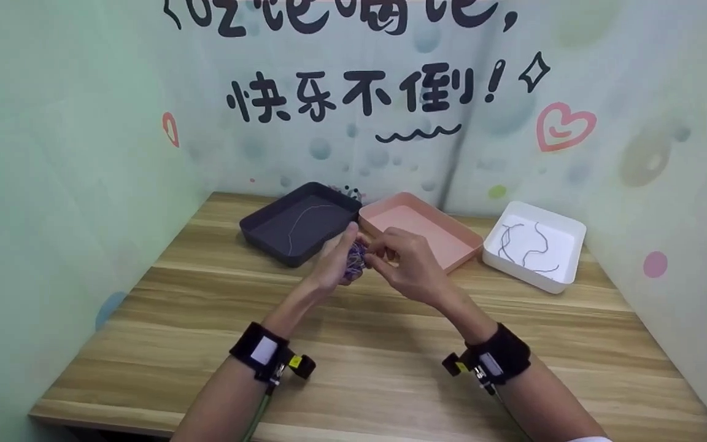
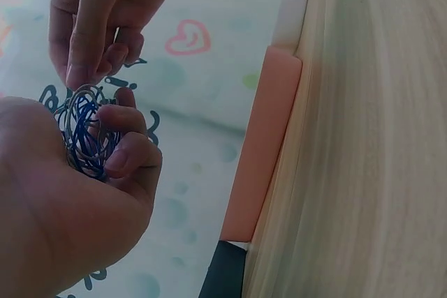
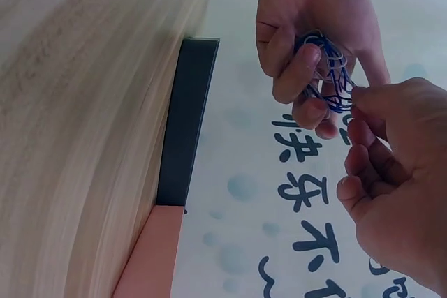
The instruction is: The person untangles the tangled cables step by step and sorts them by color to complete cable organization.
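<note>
A tangled bundle of thin blue and pale strings (image 2: pixel 87 134) lies in my left hand (image 1: pixel 330 261), whose fingers curl round it. My right hand (image 1: pixel 412 264) meets the bundle from the right, thumb and forefinger pinching at its edge, as the right wrist view shows. Both hands are raised in front of the trays. Which single strand the pinch holds is too small to tell. The part of the bundle against my left palm is hidden.
Behind the hands stand a dark tray (image 1: pixel 267 230) with one pale strand (image 1: pixel 292 230) and a pink tray (image 1: pixel 445 236), partly hidden. At the right, a white tray (image 1: pixel 565 252) holds several dark strands (image 1: pixel 536 248). All stand on a wooden table (image 1: pixel 366 380) before a printed backdrop.
</note>
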